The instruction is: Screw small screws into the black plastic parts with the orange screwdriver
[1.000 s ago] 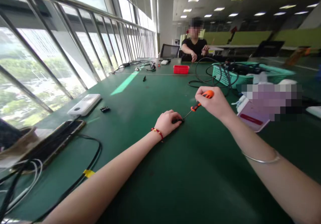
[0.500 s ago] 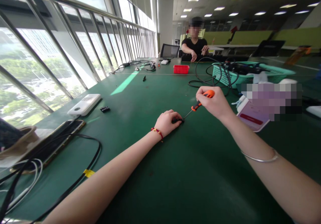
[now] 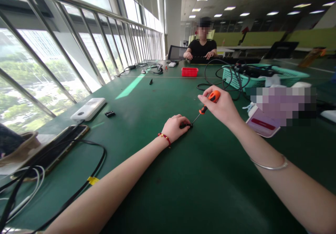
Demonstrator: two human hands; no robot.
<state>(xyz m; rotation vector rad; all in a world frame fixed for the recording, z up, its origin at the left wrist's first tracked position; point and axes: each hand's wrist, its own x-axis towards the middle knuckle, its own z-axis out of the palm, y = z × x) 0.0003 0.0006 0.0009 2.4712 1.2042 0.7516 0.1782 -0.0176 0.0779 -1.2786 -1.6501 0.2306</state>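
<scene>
On the green table, my left hand is closed around a small black part, pressing it to the surface. Its kind is too small and covered to make out. My right hand grips a screwdriver with an orange and black handle. The shaft slants down to the left, and its tip meets the right end of the black part. Left of my hands lies another small black piece, and a further black piece is farther back.
A white device, a dark phone and black cables lie at left. A red bin stands at the back. A teal basket with cables and a pink-screened phone are at right. Someone in black sits opposite.
My right hand has shifted slightly left and up, its fingers a little looser on the handle, and the screwdriver stands steeper. My left hand stays put. The person opposite has moved their hands apart.
</scene>
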